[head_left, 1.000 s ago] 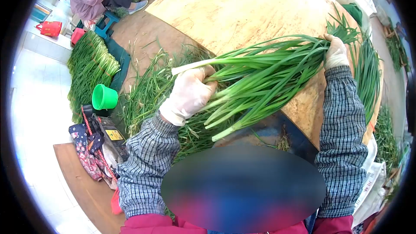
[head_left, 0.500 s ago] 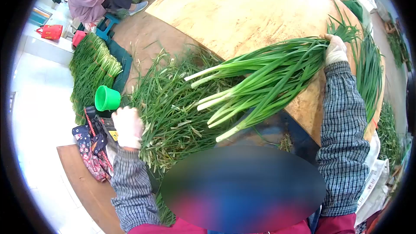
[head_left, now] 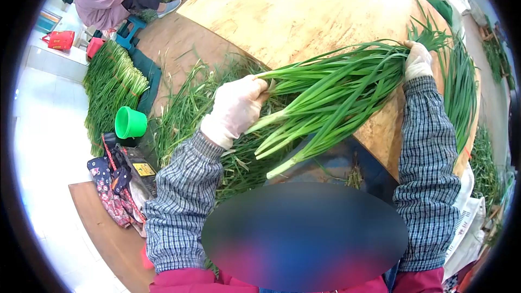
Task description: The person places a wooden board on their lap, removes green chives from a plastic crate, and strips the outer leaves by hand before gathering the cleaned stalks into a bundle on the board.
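A loose bunch of green garlic (head_left: 336, 92), with long flat leaves and pale stems, stretches between my two gloved hands. My right hand (head_left: 418, 61) is closed round the leafy end, over the wooden board. At the stem end, my left hand (head_left: 236, 109) pinches the uppermost stalks of the same bunch, its thumb and fingers pressed together. The other white stem ends hang free below and beside my left hand. More long green leaves (head_left: 460, 97) lie on the board just past my right hand.
The wooden board (head_left: 304, 11) spans the upper right. A heap of leaf trimmings (head_left: 184, 108) lies under my left arm. On the left are a green cup (head_left: 130, 122), tied bundles of greens (head_left: 111, 87) and a floral cloth (head_left: 111, 190). A person (head_left: 103, 2) sits at the upper left.
My left hand has moved right and up, from over the trimmings to the stem end, and has taken hold of the upper stalks. My right hand keeps its grip in nearly the same place.
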{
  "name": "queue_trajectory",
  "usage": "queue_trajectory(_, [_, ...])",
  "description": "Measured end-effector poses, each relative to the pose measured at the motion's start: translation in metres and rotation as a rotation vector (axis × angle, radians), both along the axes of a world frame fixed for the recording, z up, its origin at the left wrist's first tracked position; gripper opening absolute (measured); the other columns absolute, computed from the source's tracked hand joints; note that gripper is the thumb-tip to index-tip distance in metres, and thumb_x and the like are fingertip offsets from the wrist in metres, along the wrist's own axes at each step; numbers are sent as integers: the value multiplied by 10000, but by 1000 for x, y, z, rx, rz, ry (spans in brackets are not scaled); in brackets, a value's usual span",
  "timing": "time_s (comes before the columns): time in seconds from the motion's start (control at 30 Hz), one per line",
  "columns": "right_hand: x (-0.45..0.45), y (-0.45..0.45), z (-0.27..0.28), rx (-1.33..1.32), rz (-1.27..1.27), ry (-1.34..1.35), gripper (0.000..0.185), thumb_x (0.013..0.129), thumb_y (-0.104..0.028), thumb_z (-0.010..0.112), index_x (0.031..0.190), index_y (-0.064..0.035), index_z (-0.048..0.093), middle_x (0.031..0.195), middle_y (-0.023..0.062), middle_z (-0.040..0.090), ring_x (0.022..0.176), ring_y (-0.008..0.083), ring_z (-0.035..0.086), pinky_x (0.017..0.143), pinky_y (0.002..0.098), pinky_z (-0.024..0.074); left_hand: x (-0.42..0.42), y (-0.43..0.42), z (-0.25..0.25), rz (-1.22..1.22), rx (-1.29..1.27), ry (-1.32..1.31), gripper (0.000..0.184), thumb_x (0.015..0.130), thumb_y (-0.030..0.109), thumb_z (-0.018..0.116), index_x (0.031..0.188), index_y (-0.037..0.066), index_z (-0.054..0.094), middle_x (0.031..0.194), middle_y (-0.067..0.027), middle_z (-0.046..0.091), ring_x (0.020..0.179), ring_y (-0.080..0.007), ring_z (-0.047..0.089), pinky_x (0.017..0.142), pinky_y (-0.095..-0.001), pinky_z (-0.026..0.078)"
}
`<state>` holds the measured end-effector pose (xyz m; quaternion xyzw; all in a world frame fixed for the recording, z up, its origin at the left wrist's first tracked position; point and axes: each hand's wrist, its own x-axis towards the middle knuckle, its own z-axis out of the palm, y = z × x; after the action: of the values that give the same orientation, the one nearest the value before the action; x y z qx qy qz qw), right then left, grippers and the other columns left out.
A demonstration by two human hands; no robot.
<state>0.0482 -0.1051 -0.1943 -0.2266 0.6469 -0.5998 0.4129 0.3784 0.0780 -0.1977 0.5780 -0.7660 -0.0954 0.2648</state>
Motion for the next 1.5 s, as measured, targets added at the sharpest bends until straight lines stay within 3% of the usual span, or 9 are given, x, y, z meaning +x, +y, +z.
queue_trajectory(0.17, [-1, -2, -3, 30, 2, 190, 194, 746, -120, 601, 848, 44, 612, 824, 126, 631, 660, 236, 601, 632, 325, 498, -8, -21, 13, -71, 159, -152, 125, 737, 55, 627, 852, 7, 634, 717, -115, 628, 695, -268, 620, 630, -306, 481])
queue_trajectory(0.33, [-3, 1, -3, -49, 95, -143, 180, 770, -92, 571, 878, 52, 583, 810, 141, 637, 664, 235, 604, 620, 338, 506, -29, -21, 62, 18, 579, 871, 131, 733, 72, 612, 838, -5, 619, 666, -10, 577, 569, -62, 494, 517, -190, 372])
queue_trajectory(0.6, [0, 0, 6, -101, 127, -175, 172, 793, -95, 554, 884, 51, 561, 808, 152, 640, 656, 233, 607, 607, 333, 515, 74, 68, 114, 108, 56, 956, 56, 729, 68, 531, 680, 41, 529, 615, -1, 498, 446, -42, 320, 407, -202, 236])
queue_trajectory(0.77, [5, 3, 9, -109, 146, -196, 231, 800, -97, 552, 976, 51, 534, 853, 153, 645, 688, 234, 607, 630, 337, 511, 147, 129, 56, 732, 250, -817, 145, 746, 173, 618, 791, 37, 633, 861, -152, 622, 770, -332, 600, 697, -400, 477])
queue_trajectory(1.0, [1, -2, 7, -117, 161, -199, 138, 831, -85, 503, 870, 44, 535, 757, 113, 600, 658, 226, 592, 633, 306, 499, 13, 51, 43, 222, -188, -164, 330, 725, 158, 661, 1017, 25, 582, 1035, -134, 591, 972, -305, 542, 847, -402, 415])
queue_trajectory(1.07, [1, 2, 15, -143, 213, -175, 155, 825, -71, 505, 921, 50, 514, 799, 136, 601, 695, 238, 598, 656, 323, 509, 7, 22, 31, 147, -54, -229, 383, 751, 185, 643, 1078, -3, 574, 1062, -181, 590, 993, -305, 555, 855, -351, 432])
queue_trajectory(1.27, [23, -10, 90, -289, 242, 206, 380, 838, -282, 575, 1030, 45, 573, 906, 115, 622, 802, 171, 596, 719, 253, 463, -12, 17, 33, 122, 847, 936, 281, 808, 91, 543, 1048, -54, 556, 772, -90, 639, 643, -133, 593, 606, -233, 475])
queue_trajectory(1.4, [-1, -5, 97, -338, 145, 668, 444, 829, -327, 586, 1078, 40, 563, 928, 117, 621, 839, 165, 596, 737, 255, 456, -7, 28, 22, 317, 816, 931, 285, 836, 113, 535, 1065, -54, 556, 798, -103, 639, 680, -153, 610, 649, -244, 486])
queue_trajectory(1.5, [4, 41, 105, -390, 221, 764, 445, 838, -357, 568, 1090, 10, 574, 952, 100, 625, 864, 155, 598, 730, 275, 455, -8, 45, 10, 328, 199, 302, 287, 808, 103, 565, 1047, -55, 575, 947, -207, 601, 854, -319, 598, 771, -355, 469])
